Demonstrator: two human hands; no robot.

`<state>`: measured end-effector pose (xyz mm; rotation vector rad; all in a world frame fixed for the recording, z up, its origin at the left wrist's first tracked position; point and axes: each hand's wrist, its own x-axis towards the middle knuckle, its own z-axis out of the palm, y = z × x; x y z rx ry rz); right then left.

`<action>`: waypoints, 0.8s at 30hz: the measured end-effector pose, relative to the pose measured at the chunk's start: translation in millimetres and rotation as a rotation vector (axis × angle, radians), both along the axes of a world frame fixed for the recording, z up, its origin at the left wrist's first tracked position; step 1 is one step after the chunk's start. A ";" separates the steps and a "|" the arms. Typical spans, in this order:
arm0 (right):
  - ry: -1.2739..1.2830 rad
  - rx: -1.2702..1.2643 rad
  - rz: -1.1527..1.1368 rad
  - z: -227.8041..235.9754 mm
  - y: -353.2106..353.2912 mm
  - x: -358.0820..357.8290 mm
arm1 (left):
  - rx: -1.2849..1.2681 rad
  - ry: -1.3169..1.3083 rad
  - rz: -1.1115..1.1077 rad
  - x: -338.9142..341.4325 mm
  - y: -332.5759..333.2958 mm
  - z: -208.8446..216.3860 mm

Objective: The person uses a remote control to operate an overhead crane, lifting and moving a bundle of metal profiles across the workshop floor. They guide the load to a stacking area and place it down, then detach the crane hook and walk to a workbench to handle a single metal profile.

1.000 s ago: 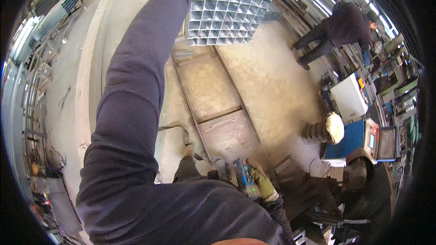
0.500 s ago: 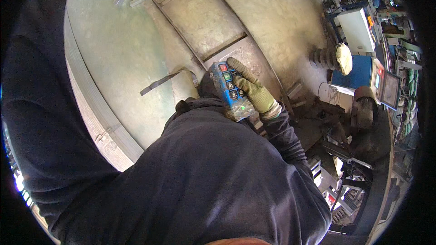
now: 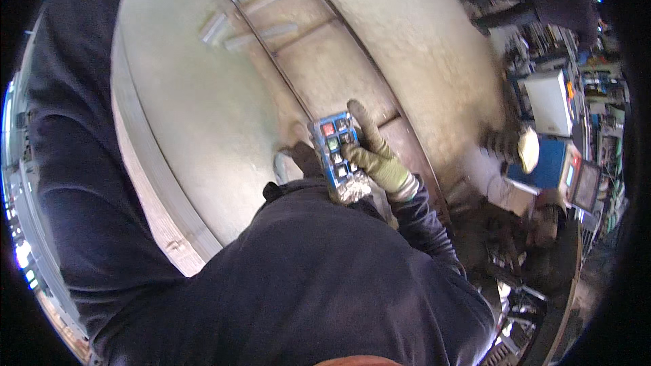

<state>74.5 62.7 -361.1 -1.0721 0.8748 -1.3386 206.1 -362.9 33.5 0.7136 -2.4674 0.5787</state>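
My right hand [image 3: 380, 163], in a yellow-green work glove with a pale cuff, is closed round a blue remote control [image 3: 327, 141] in front of my body. The remote carries a red button, a green one and several black ones, and crinkled clear plastic covers its lower end. My thumb lies across the buttons on its right side. My left arm [image 3: 88, 129], in a dark sleeve, stretches up along the left side of the view, and its hand is out of the picture.
Metal rails [image 3: 288, 88] with crossbars run along the floor ahead. Long pale bars [image 3: 159, 169] lie at left. To the right stand a white cabinet [image 3: 548, 103], a blue machine [image 3: 542, 166] with a screen, and dark machinery. Another person [image 3: 556, 7] is at the far right.
The view has shifted, so the rails and machines sit lower and a bit to the right. The other person shows more. My right hand keeps its hold on the remote, its thumb over the buttons.
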 end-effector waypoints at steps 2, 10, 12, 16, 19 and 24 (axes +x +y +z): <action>0.063 -0.049 0.008 4.2 1.8 -1.4 | 0.035 0.012 0.058 19.1 5.6 6.1; 0.512 -0.161 0.178 24.5 136.0 15.5 | 0.083 0.219 0.142 152.3 147.7 2.9; 0.479 -0.059 0.207 18.3 189.6 30.0 | 0.122 0.358 0.254 178.7 198.7 -13.2; 0.333 0.185 0.267 -0.8 253.8 42.2 | 0.199 0.258 0.174 174.1 245.0 -55.4; 0.405 0.159 0.279 -12.4 245.9 43.9 | 0.260 0.269 0.128 178.3 264.5 -49.5; 0.270 0.135 0.209 -32.9 257.2 75.5 | 0.160 0.199 0.159 189.7 321.0 -41.2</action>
